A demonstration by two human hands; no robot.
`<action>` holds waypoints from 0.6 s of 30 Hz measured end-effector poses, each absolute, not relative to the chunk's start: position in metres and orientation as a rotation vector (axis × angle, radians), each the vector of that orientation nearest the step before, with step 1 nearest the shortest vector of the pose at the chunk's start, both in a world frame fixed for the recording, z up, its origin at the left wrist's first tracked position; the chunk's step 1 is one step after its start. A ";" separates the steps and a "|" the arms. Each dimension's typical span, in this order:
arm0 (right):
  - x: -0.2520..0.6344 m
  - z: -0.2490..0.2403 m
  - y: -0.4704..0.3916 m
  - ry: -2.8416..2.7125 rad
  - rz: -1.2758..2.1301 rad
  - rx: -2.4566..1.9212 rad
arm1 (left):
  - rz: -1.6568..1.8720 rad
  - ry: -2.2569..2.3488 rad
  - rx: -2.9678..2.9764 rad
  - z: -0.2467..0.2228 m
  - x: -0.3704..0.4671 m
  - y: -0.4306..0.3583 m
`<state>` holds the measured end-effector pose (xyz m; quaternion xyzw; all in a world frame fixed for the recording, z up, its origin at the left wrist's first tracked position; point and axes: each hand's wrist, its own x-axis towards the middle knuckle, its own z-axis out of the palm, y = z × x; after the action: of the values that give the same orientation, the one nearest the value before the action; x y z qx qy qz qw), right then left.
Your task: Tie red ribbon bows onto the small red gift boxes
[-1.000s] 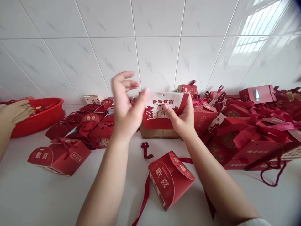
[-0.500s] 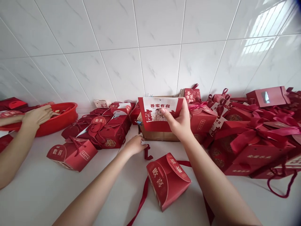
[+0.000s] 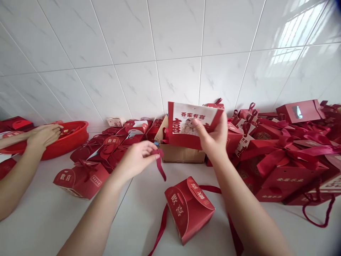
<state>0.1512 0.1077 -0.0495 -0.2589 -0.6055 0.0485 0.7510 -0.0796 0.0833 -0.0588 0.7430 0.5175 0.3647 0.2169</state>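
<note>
My right hand [image 3: 214, 137] holds up a red and white printed card [image 3: 183, 122], with the thumb on its front and the other fingers behind it. A short dark red ribbon [image 3: 161, 167] hangs from between the thumb and fingers of my left hand [image 3: 140, 156]. Below the hands, a closed red gift box [image 3: 193, 213] lies on the white table, and a long red ribbon [image 3: 162, 227] runs out from beneath it on both sides. Partly behind the card stands an open cardboard box [image 3: 182, 154].
At the left, another person's hands [image 3: 44, 137] reach into a red basin [image 3: 61, 144]. Closer in sits a small red box [image 3: 82, 179]. Many red boxes are piled along the tiled wall, and bigger ribboned ones [image 3: 290, 181] stand at the right.
My left hand has picked up the short ribbon from the table and moved up and slightly left. The card in my right hand has shifted right and now tilts.
</note>
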 end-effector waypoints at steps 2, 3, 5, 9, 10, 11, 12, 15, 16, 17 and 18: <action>0.162 -0.041 0.099 -1.287 0.021 -0.567 | 1.282 1.352 2.127 -0.022 -0.077 0.063; 0.166 -0.036 0.093 -1.276 -0.014 -0.571 | 1.407 1.290 2.160 -0.007 -0.073 0.053; 0.172 -0.028 0.082 -1.288 -0.059 -0.578 | 1.549 1.135 2.165 0.013 -0.063 0.033; 0.170 -0.020 0.063 -1.393 -0.155 -0.539 | 1.526 1.011 2.032 0.019 -0.037 0.011; 0.168 -0.019 0.060 -1.433 -0.187 -0.541 | 1.529 0.998 2.031 0.017 -0.031 0.010; 0.165 -0.019 0.057 -1.487 -0.209 -0.558 | 1.540 0.985 2.047 0.014 -0.026 0.010; 0.163 -0.018 0.055 -1.557 -0.212 -0.587 | 1.544 0.984 2.071 0.012 -0.022 0.012; 0.159 -0.017 0.049 -1.744 -0.144 -0.647 | 1.554 0.973 2.170 0.006 -0.016 0.018; 0.158 -0.016 0.048 -1.770 -0.105 -0.641 | 1.568 0.973 2.203 0.005 -0.015 0.020; 0.157 -0.016 0.047 -1.777 -0.069 -0.624 | 1.597 0.979 2.233 0.005 -0.015 0.021; 0.157 -0.016 0.047 -1.776 -0.034 -0.606 | 1.637 0.989 2.260 0.005 -0.015 0.022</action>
<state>0.1570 0.0470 -0.0159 -0.2606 -0.7632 -0.0145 0.5910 -0.0148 0.0223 0.0046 0.7603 0.3327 0.5505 0.0904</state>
